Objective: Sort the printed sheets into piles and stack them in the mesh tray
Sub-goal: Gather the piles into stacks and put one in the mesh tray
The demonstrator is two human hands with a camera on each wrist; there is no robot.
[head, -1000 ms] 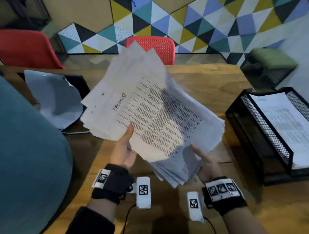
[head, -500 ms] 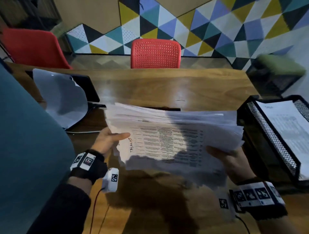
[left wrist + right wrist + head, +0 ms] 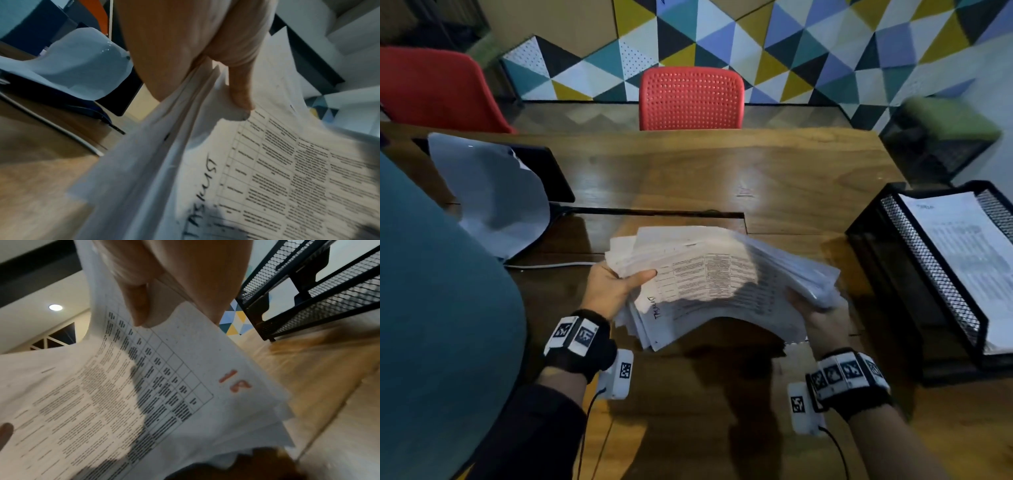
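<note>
A thick, uneven stack of printed sheets (image 3: 717,279) hangs low over the wooden table, bowed upward in the middle. My left hand (image 3: 616,291) grips its left edge, thumb on the top page beside handwritten lettering (image 3: 205,186). My right hand (image 3: 822,320) grips the right edge from below; its thumb (image 3: 141,305) presses a sheet marked with a red number. The black mesh tray (image 3: 914,246) stands at the right with printed sheets (image 3: 969,246) lying in its top tier.
A curled pale blue sheet (image 3: 493,195) lies over a dark flat device (image 3: 551,171) at the left. A red chair (image 3: 690,99) faces me across the table, another red chair (image 3: 438,89) at far left. A white cable (image 3: 548,265) runs near my left hand.
The stack, held up tilted toward me a second ago, has swung down to lie nearly flat and low over the table. Both hands kept their grips and spread apart.
</note>
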